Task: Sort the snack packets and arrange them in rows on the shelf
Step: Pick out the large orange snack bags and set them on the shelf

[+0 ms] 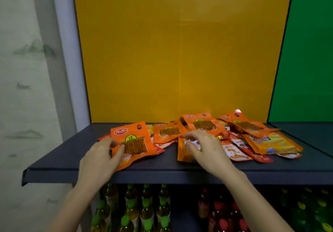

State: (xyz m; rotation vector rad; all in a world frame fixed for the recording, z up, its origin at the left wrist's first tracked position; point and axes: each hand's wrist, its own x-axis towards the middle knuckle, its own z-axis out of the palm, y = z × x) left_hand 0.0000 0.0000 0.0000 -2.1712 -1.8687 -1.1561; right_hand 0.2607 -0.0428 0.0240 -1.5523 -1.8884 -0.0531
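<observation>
The left hand pinches a flat orange foil snack packet at its 9 o'clock edge; the right hand hovers slack-fingered. Probably light, slippery.

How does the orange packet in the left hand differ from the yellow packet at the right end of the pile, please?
The orange packet is gripped by the left hand; the yellow packet lies untouched on red packets. The orange packet has a window showing brown strips; the yellow packet has a purple band instead. Both are flat pouches on the dark shelf.
</observation>
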